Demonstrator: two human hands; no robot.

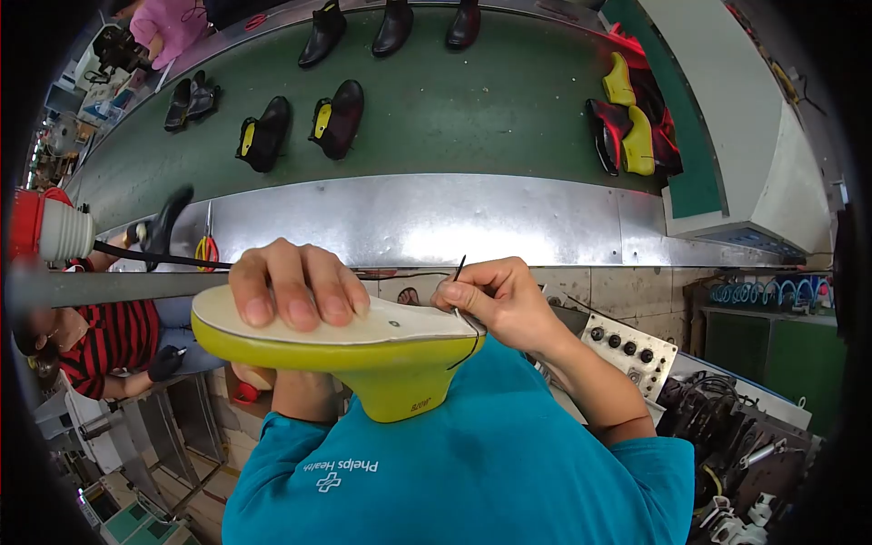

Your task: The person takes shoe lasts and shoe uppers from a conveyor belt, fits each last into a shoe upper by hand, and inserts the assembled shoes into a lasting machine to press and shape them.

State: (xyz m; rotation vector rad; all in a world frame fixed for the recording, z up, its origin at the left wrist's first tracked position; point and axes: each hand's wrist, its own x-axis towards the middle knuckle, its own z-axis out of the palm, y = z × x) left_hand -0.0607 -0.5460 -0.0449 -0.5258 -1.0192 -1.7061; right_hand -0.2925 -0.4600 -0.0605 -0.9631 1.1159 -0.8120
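Note:
A yellow-green shoe last (391, 377) lies sole up in front of my chest, with a pale insole board (363, 325) on its bottom. My left hand (295, 286) grips the toe half, its fingers pressed over the board and the thumb hidden behind. At the narrow heel end, my right hand (504, 300) pinches a thin black cord (460, 271). One piece of the cord sticks up from the fingertips, while another crosses the edge of the board and runs down the last's side.
Beyond a metal ledge (436, 218), a green conveyor belt (472, 118) carries several dark boots (338, 120). Yellow lasts (639, 143) with red and black uppers sit at its right. Yellow-handled scissors (207, 250) hang at left, near a co-worker in a striped shirt (109, 345). A control panel (627, 350) stands right.

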